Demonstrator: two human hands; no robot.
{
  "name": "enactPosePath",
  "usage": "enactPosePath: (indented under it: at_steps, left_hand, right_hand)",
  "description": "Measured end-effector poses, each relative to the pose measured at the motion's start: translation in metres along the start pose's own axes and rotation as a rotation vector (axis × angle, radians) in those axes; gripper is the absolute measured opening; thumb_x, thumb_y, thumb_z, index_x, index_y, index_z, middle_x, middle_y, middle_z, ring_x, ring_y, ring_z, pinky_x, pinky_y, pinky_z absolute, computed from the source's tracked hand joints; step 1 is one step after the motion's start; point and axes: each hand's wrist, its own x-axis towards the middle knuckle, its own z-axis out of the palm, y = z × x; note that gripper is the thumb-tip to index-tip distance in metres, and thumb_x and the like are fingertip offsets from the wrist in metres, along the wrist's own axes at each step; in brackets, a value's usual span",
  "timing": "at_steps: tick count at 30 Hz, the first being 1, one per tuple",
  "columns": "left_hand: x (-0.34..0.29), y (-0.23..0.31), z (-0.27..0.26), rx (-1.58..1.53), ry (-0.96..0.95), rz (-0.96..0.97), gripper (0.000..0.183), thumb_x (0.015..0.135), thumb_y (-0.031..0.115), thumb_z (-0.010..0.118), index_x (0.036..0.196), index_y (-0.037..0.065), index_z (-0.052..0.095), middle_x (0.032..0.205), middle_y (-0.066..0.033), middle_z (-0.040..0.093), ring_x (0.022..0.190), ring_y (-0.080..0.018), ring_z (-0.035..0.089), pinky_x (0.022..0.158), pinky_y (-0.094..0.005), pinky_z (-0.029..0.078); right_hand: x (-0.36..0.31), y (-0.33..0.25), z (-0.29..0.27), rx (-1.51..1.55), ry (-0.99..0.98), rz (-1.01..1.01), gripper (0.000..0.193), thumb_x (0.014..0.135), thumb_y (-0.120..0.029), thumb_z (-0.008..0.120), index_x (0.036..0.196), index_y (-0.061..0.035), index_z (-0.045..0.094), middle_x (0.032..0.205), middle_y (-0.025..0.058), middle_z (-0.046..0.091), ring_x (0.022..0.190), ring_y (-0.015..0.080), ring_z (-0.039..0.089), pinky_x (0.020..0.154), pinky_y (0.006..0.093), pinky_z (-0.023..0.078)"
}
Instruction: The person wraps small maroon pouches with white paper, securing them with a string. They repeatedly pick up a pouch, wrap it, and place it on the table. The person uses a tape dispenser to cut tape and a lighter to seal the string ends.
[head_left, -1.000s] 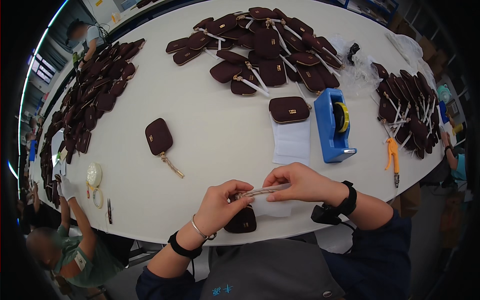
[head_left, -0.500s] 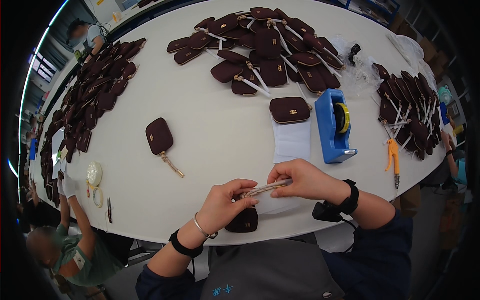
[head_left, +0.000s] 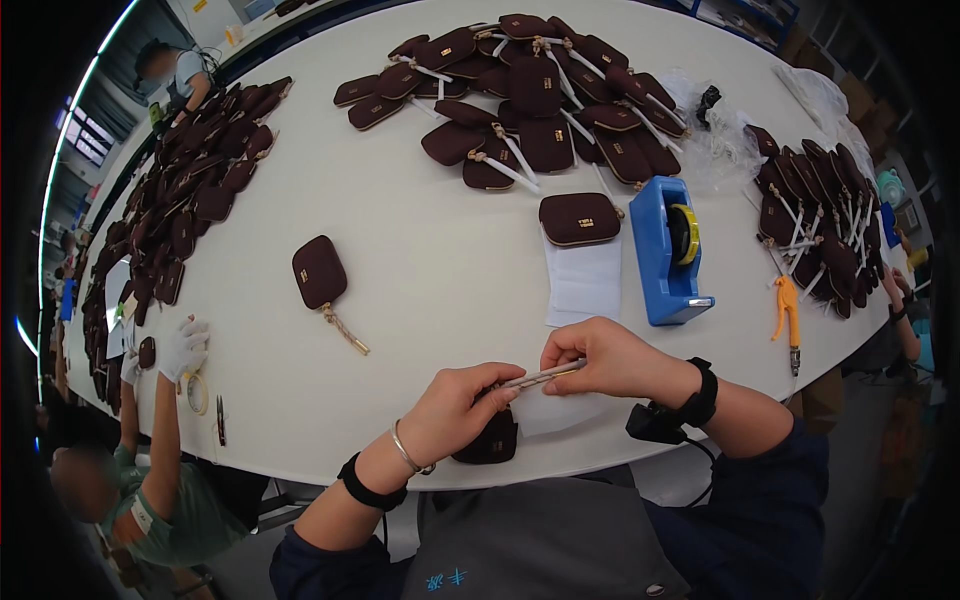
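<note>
Left hand: (head_left: 452,402) thumb and fingers pinched on one end of a rope cord (head_left: 543,376)
Right hand: (head_left: 622,362) pinching the same cord near its other end, so it's stretched between the two hands, roughly toward 2 o'clock
Pouch at the hands: dark maroon zip pouch (head_left: 487,443) on the tabletop (head_left: 420,290), about 7 o'clock from the cord, partly hidden by the left hand, so can't tell how they join
Paper: white sheet (head_left: 556,413) just below the right hand, around 5 o'clock from the cord
Lone pouch: another maroon one (head_left: 320,272) at 10 o'clock, rope tassel pointing to 5
Paper stack: white sheets (head_left: 584,285) at 1 o'clock, pouch (head_left: 579,219) lying on its far end
Tape: blue dispenser (head_left: 652,275) right beside that, yellow roll (head_left: 686,235) in it
Air gun: orange (head_left: 785,308), between 2 and 3 o'clock
Big pouch pile: (head_left: 535,90) 12 o'clock, white-wrapped cords sticking out
</note>
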Motion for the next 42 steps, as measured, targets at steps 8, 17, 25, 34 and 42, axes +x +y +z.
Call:
enactPosePath:
  at_steps: [8, 17, 25, 34, 42]
  left_hand:
    - [0.001, 0.002, 0.001, 0.139, 0.031, 0.080, 0.025, 0.088, 0.009, 0.068, 0.112, 0.001, 0.067, 0.084, -0.0093, 0.070, 0.068, -0.0122, 0.061, 0.067, -0.0258, 0.051]
    - [0.000, 0.003, 0.003, 0.114, 0.050, 0.106, 0.029, 0.087, 0.009, 0.070, 0.114, 0.002, 0.067, 0.084, -0.0088, 0.070, 0.065, -0.0136, 0.057, 0.065, -0.0261, 0.049]
    - [0.000, 0.005, 0.004, 0.101, 0.029, 0.086, 0.027, 0.087, 0.009, 0.070, 0.112, 0.001, 0.068, 0.081, -0.0080, 0.070, 0.065, -0.0095, 0.057, 0.064, -0.0240, 0.049]
    - [0.001, 0.006, 0.009, 0.094, 0.080, 0.045, 0.018, 0.088, 0.011, 0.070, 0.102, 0.001, 0.071, 0.072, -0.0067, 0.069, 0.062, -0.0075, 0.057, 0.061, -0.0232, 0.049]
    - [-0.004, 0.006, -0.003, -0.012, 0.048, -0.074, 0.018, 0.088, 0.011, 0.070, 0.101, 0.000, 0.071, 0.075, -0.0019, 0.068, 0.066, -0.0048, 0.056, 0.063, -0.0202, 0.046]
  right_hand:
    - [0.000, 0.001, 0.000, 0.014, -0.045, 0.019, 0.019, 0.081, -0.015, 0.074, 0.091, -0.0004, 0.067, 0.070, 0.0037, 0.066, 0.062, 0.0083, 0.058, 0.059, 0.0245, 0.044]
    - [-0.002, -0.003, -0.002, -0.084, -0.102, 0.070, 0.018, 0.083, -0.017, 0.073, 0.092, -0.0029, 0.069, 0.070, 0.0001, 0.065, 0.064, 0.0058, 0.058, 0.062, 0.0237, 0.045]
    - [-0.003, 0.002, 0.001, 0.000, -0.097, 0.057, 0.017, 0.081, -0.015, 0.073, 0.090, -0.0011, 0.068, 0.068, 0.0016, 0.066, 0.062, 0.0060, 0.058, 0.060, 0.0232, 0.045]
    - [-0.005, 0.003, 0.003, -0.025, -0.063, 0.029, 0.022, 0.083, -0.020, 0.073, 0.090, 0.0000, 0.069, 0.066, 0.0027, 0.064, 0.059, 0.0078, 0.056, 0.059, 0.0243, 0.044]
    - [-0.010, 0.008, -0.002, 0.151, -0.020, 0.059, 0.020, 0.093, -0.016, 0.064, 0.102, 0.0008, 0.069, 0.081, 0.0051, 0.068, 0.071, 0.0072, 0.059, 0.069, 0.0277, 0.050]
